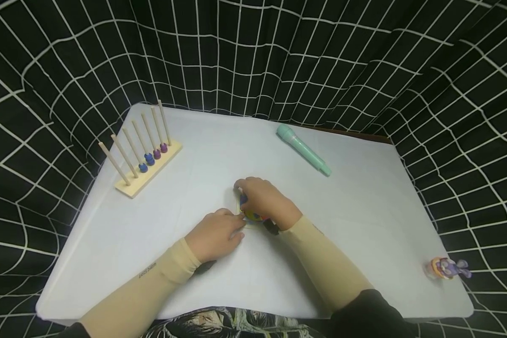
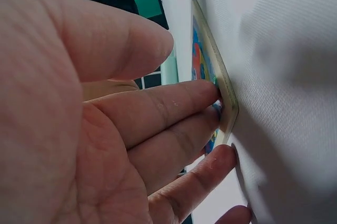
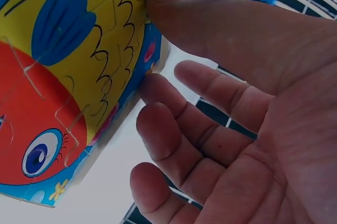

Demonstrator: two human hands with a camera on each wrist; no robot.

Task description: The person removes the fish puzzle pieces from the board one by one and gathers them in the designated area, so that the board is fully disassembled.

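A flat fish jigsaw board (image 1: pixel 253 216) lies on the white table, mostly covered by the hands in the head view. Its red head and yellow body (image 3: pixel 118 39) show in the right wrist view. My left hand (image 1: pixel 217 234) touches the board's near left side; in the left wrist view its extended fingers (image 2: pixel 174 108) rest against the pale board edge (image 2: pixel 225 89). My right hand (image 1: pixel 267 199) arches over the board. Its thumb (image 3: pixel 168 16) presses by the patterned tail end, while the other fingers bend beside the edge, apart from the thumb.
A wooden peg rack (image 1: pixel 152 174) with blue and purple beads stands at the back left. Behind the right hand lies a mint-green toy microphone (image 1: pixel 304 150). A small purple and orange figure (image 1: pixel 445 268) is near the right table edge. Dark gridded curtains surround the table.
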